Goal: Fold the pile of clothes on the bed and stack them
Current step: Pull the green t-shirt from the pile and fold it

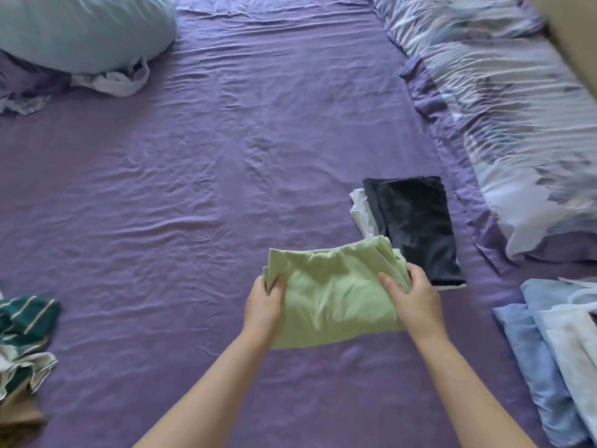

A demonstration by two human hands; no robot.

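Note:
A folded light green garment point(332, 292) is held over the purple bed sheet point(193, 189), near the front middle. My left hand point(263, 305) grips its left edge and my right hand point(410, 294) grips its right edge. Just beyond it to the right lies a folded dark navy garment point(416, 227) on top of a folded white one point(361, 211). A green and white striped garment point(26, 331) lies crumpled at the left edge with a tan piece point(19, 418) below it.
Folded light blue and white clothes point(555, 350) lie at the right front. A patterned purple and white duvet point(504, 118) runs along the right side. A pale blue pillow point(80, 30) sits at the far left with small white cloth point(113, 82) under it.

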